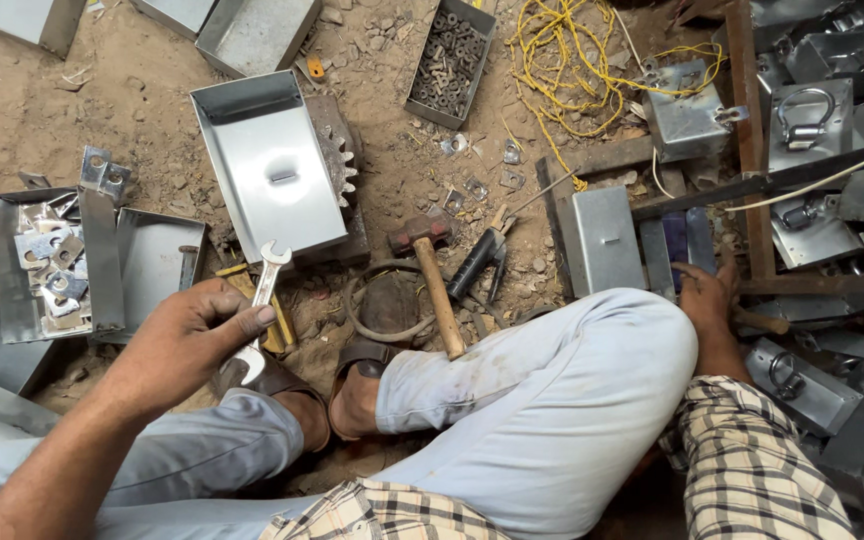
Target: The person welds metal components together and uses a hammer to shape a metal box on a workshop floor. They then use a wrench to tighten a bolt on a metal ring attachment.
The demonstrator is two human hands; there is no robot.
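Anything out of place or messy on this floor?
Yes. A tangle of yellow cord sprawls loose over the dirt, and small square plates lie scattered outside the tray of washers. A hammer and pliers lie on bare ground. The left hand holds a wrench.

We have one view only, from a camera on the head. It looks almost straight down, from close above, past the crossed legs (512,400) onto the dirt floor (82,110) just ahead.

Left hand (192,335) raised, fingers curled shut; right hand (704,300) reaching down past knee.
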